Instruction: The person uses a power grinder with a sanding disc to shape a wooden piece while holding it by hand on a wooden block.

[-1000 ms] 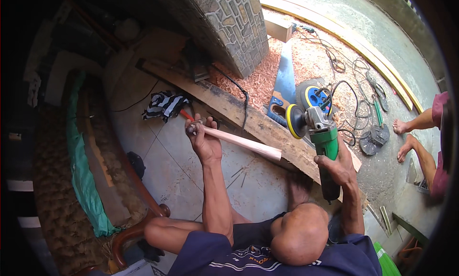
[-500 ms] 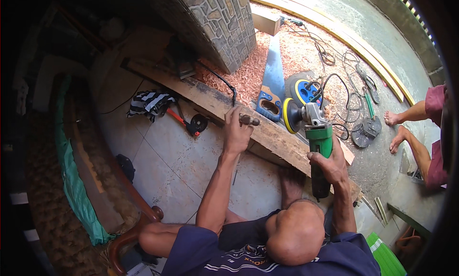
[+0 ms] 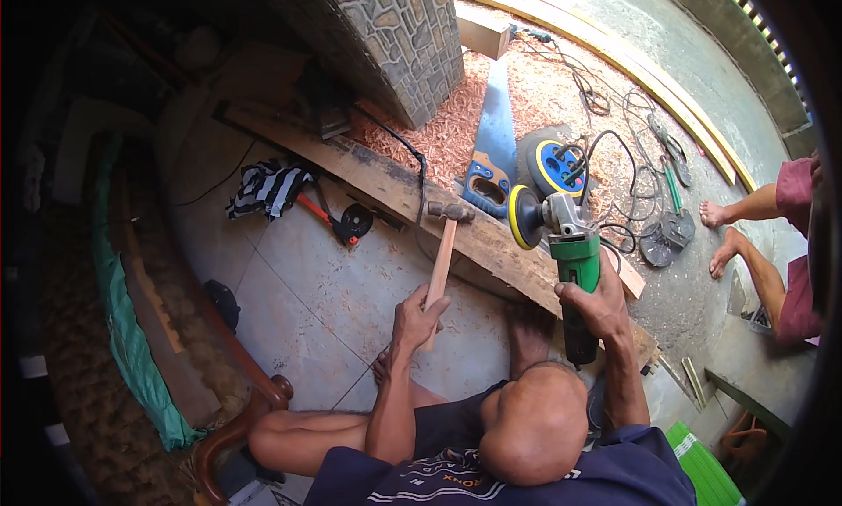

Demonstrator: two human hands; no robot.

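Note:
My left hand (image 3: 417, 320) is closed around the wooden handle of a hammer (image 3: 444, 256). The hammer's head points away from me, over the near edge of a long rough plank (image 3: 495, 256). In my right hand (image 3: 603, 306) is a green and black angle grinder (image 3: 577, 248), held upright at the plank's right part. A yellow-rimmed pad (image 3: 526, 217) is fitted to the grinder, facing left. Just beyond the plank, a handsaw (image 3: 494, 142) with a blue and wood handle lies on shavings, beside a blue and yellow disc (image 3: 561, 166).
Wood shavings (image 3: 412, 146) spread around a stone-patterned block (image 3: 412, 50). Tangled cords (image 3: 605, 103) and a dark tool (image 3: 668, 237) lie at right, near another person's bare feet (image 3: 721, 247). A striped cloth (image 3: 267, 190) and an orange-black tool (image 3: 338, 225) rest on the tiles at left.
My left hand has moved from near the hammer's head down its handle, toward me. The grinder in my right hand has shifted slightly left.

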